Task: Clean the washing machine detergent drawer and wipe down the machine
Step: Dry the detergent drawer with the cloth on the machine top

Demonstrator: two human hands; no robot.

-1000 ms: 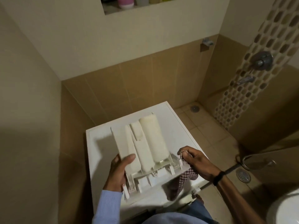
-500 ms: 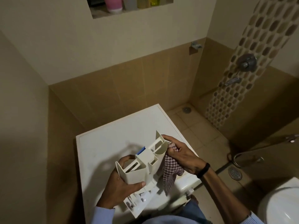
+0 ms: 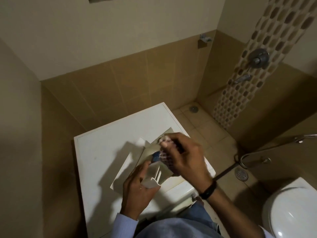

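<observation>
Drawer out and being wiped in the air over the white washing machine (image 3: 106,152); a drop is the main risk.

The off-white plastic detergent drawer (image 3: 152,174) is held tilted above the machine's flat lid. I cannot tell whether its low corner touches the lid. The left hand (image 3: 137,191) has its grip curled round the near end only. The right hand (image 3: 187,162) pinches a bunched purple-and-white checked cloth (image 3: 164,156) and presses it into a compartment. Hard scrubbing against that one-ended hold could likely twist the drawer loose onto the lid or tiled floor, and thin partitions might crack. The hands are motion-blurred. Room: tan wall tiles (image 3: 137,79), white toilet (image 3: 295,212) at right, chrome shower valve (image 3: 258,58), round floor drain (image 3: 241,174). Dim light.
</observation>
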